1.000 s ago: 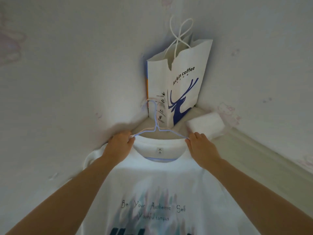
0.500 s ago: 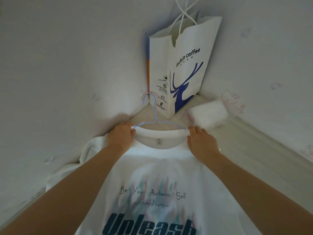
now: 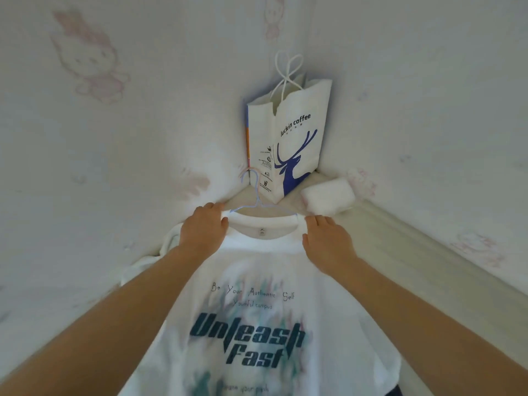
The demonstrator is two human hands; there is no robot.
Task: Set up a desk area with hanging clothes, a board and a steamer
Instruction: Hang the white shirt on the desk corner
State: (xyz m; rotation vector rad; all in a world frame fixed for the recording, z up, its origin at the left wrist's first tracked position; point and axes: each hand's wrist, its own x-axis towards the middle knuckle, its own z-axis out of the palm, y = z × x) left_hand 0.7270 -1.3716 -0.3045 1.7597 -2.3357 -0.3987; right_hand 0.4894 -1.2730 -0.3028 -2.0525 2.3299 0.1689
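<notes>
1. Head view: a white printed T-shirt (image 3: pixel 257 295) lay face up on the pale desk top (image 3: pixel 414 252), collar toward the room corner, with a light-blue wire hanger (image 3: pixel 257 205) threaded through the neck and its hook pointing at the wall.
2. The left hand (image 3: pixel 204 231) was curled over the shirt's left shoulder beside the collar, gripping cloth and probably the hanger arm beneath; the right hand (image 3: pixel 325 238) lay on the right shoulder with fingers bent over the fabric edge. How firmly it pinched I could not tell.
3. In the corner a Luckin Coffee paper bag (image 3: pixel 297 144) stood upright, just behind the hook; a white tissue pack (image 3: pixel 328 198) lay beside it, near the right hand.
4. No board or steamer was in view, so the setup looked early.
5. To do this step well, each shoulder seam should be seated evenly over the hanger ends, the collar centred on the hook, then both sides lifted together so the shirt does not slide off.
</notes>
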